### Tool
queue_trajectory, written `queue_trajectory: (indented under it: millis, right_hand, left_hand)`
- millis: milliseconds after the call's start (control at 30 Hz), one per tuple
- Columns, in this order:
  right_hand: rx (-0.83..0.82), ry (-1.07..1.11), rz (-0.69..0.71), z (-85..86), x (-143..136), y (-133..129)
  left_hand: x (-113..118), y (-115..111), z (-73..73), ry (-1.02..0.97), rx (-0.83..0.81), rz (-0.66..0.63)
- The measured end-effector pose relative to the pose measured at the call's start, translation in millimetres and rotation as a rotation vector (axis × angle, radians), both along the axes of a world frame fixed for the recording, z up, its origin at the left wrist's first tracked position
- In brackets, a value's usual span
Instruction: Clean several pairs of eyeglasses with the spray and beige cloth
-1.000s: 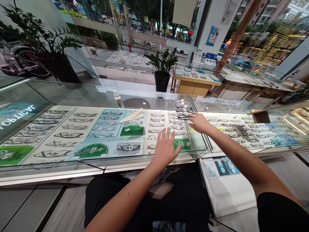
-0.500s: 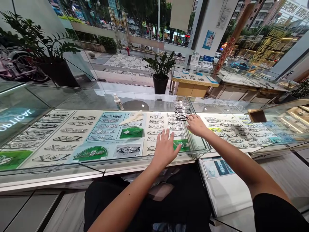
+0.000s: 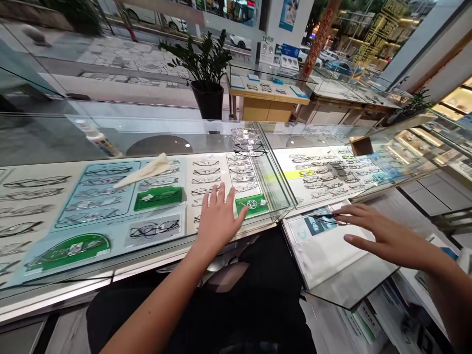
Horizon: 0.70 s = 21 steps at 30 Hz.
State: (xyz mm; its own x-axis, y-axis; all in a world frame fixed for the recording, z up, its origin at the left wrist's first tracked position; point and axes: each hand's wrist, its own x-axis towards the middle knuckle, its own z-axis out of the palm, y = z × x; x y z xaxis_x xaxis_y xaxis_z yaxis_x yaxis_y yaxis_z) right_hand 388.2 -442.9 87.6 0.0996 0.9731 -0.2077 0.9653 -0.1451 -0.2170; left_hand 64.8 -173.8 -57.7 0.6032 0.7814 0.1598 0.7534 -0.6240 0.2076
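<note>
My left hand lies flat on the glass top of the display counter, fingers spread, holding nothing. Below that glass sit rows of eyeglasses and a green tray. Out to the right, my right hand is above an open white drawer-like surface. A dark pair of eyeglasses is at its fingertips, over a picture card; the fingers partly hide it, and the thumb is apart. Another black pair of eyeglasses rests on the counter glass beside clear-looking frames.
A cream cloth and a white bottle are on the counter glass at left. A second glass case adjoins on the right, with a brown box on it. A potted plant stands beyond.
My right hand has moved from the black eyeglasses on the counter down and right, and dark eyeglasses now show at its fingertips. The view has turned right; my left hand remains on the glass.
</note>
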Motion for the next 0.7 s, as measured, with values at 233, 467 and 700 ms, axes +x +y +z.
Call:
queue_trajectory:
  millis: [233,467,700]
  right_hand:
    - [-0.228,-0.083,-0.059,-103.9,45.3,-8.7]
    - [-0.106,-0.278,0.002,-195.7,70.3,70.7]
    - [-0.125,-0.286,0.083,-238.6,74.8,151.7]
  left_hand:
    - [0.4,2.2,1.8,0.020,-0.008,0.004]
    - [-0.3,2.7,0.8,0.039,0.023,0.009]
    - [-1.0,3.8,1.4,0.030,0.028,0.023]
